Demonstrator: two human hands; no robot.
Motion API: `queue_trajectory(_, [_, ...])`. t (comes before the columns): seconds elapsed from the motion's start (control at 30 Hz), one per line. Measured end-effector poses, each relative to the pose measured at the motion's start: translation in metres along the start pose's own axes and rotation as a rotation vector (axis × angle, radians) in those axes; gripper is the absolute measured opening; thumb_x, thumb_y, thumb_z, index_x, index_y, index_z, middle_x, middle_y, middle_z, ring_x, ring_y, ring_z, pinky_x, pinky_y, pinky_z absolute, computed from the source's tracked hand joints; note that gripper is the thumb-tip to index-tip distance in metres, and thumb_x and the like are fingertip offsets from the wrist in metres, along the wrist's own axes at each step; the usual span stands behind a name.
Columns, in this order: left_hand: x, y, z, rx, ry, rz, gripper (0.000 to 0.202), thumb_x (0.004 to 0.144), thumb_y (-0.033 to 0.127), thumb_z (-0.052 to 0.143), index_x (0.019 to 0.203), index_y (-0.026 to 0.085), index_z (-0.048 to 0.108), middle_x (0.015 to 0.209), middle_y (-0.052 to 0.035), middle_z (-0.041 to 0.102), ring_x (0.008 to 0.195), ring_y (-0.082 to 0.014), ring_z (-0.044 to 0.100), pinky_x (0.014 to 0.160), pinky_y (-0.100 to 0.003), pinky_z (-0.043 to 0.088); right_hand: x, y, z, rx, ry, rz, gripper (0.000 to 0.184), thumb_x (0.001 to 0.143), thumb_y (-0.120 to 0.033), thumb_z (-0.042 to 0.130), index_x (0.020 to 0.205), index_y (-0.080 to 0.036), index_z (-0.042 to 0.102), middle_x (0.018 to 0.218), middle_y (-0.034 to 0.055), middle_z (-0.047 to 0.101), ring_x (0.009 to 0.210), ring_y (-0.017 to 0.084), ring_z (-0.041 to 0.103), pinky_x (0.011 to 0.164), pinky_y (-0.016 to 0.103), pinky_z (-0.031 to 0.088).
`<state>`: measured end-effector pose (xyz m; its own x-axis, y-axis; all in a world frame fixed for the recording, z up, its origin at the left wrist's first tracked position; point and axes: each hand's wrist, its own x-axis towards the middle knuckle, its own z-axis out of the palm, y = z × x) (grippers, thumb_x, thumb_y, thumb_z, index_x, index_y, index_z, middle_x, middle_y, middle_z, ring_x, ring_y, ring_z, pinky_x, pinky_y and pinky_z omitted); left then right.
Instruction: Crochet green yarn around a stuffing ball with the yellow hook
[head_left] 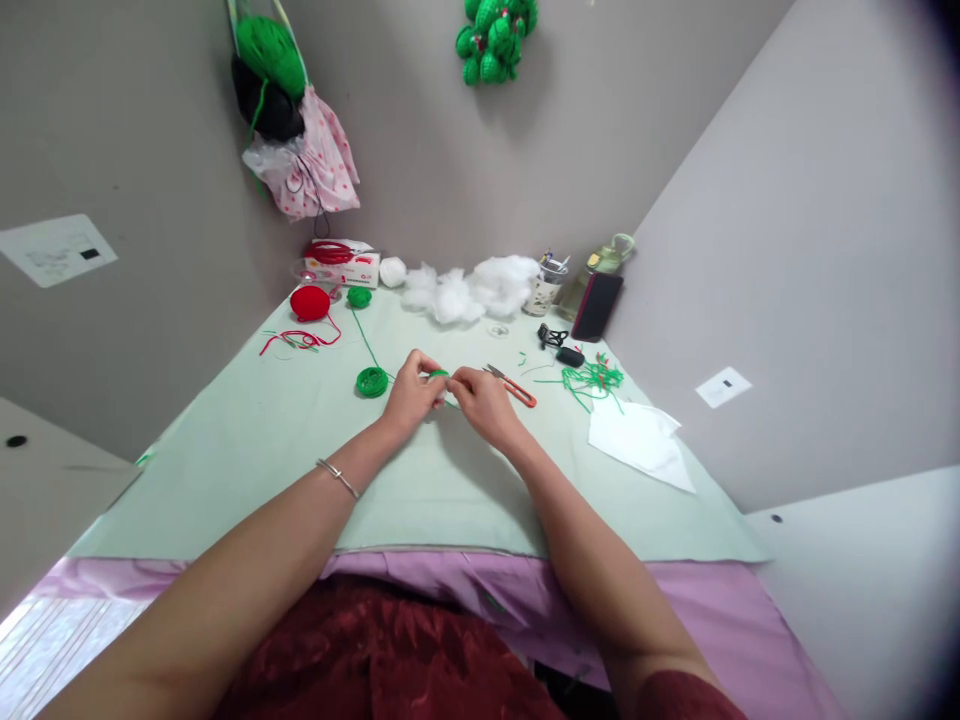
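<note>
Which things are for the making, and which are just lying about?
Probably for the making:
green piece at the left hand and right hand
green yarn coil
orange snips

Probably just lying about:
phone
bottle
pen cup

The left hand (411, 393) and right hand (485, 405) meet over mid-bench (435, 500), a yarn piece (439, 373) between them. A yarn coil (371, 381) lies just left of the left hand; snips (517, 390) lie just right of the right hand. Along the rear, left to right: box (345, 270), stuffing (454, 298), cup (541, 296), bottle (574, 297). A large yarn ball (310, 303) sits before the box, a phone (598, 308) before the bottle. Far right, yarn scraps (596, 377) lie behind a sheet (641, 440).
</note>
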<state>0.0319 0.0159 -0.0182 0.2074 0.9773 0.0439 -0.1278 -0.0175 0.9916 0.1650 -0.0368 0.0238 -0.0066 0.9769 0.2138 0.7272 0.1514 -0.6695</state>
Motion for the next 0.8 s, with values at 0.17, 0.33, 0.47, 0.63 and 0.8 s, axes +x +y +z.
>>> queue_trajectory(0.17, [0.002, 0.003, -0.001, -0.031, 0.025, 0.053, 0.017, 0.097, 0.027, 0.066, 0.106, 0.013, 0.065, 0.091, -0.0015, 0.066, 0.068, -0.0111, 0.062, 0.06, -0.025, 0.055, -0.005, -0.009, 0.008, 0.016, 0.012, -0.048, 0.019, 0.089, -0.016, 0.051, 0.076, -0.021, 0.064, 0.072, 0.0008, 0.069, 0.06, 0.015, 0.051, 0.064, 0.027, 0.033])
queue_trajectory(0.33, [-0.002, 0.009, -0.001, -0.151, -0.047, 0.081, 0.017, 0.081, 0.019, 0.075, 0.086, 0.017, 0.058, 0.089, -0.0001, 0.069, 0.072, -0.0121, 0.065, 0.067, -0.026, 0.056, 0.001, -0.004, 0.005, 0.057, 0.067, -0.007, 0.019, 0.088, -0.024, 0.053, 0.072, -0.02, 0.062, 0.062, -0.0017, 0.061, 0.057, 0.014, 0.048, 0.059, 0.026, 0.032])
queue_trajectory(0.47, [-0.006, 0.014, 0.0, -0.226, -0.116, 0.067, 0.016, 0.078, 0.026, 0.072, 0.088, 0.019, 0.062, 0.098, -0.0031, 0.073, 0.084, -0.0154, 0.069, 0.076, -0.028, 0.057, 0.007, 0.006, 0.001, 0.076, 0.117, 0.047, 0.021, 0.084, -0.031, 0.057, 0.067, -0.02, 0.057, 0.055, -0.0051, 0.05, 0.053, 0.012, 0.041, 0.055, 0.025, 0.029])
queue_trajectory(0.63, [-0.005, 0.019, -0.003, -0.238, -0.2, 0.016, 0.028, 0.075, 0.034, 0.078, 0.094, 0.017, 0.067, 0.098, -0.0051, 0.075, 0.086, -0.0174, 0.07, 0.082, -0.033, 0.058, 0.008, 0.01, -0.009, 0.047, 0.156, 0.05, 0.02, 0.082, -0.032, 0.06, 0.066, -0.021, 0.056, 0.057, -0.0056, 0.047, 0.055, 0.012, 0.038, 0.057, 0.026, 0.028])
queue_trajectory(0.8, [0.002, 0.013, -0.008, -0.179, -0.17, -0.018, 0.034, 0.067, 0.028, 0.088, 0.087, 0.017, 0.062, 0.089, -0.0009, 0.071, 0.074, -0.0149, 0.07, 0.073, -0.031, 0.058, 0.001, 0.004, -0.016, 0.021, 0.045, -0.052, 0.013, 0.086, -0.026, 0.056, 0.076, -0.021, 0.062, 0.058, -0.0053, 0.05, 0.056, 0.013, 0.041, 0.062, 0.026, 0.03])
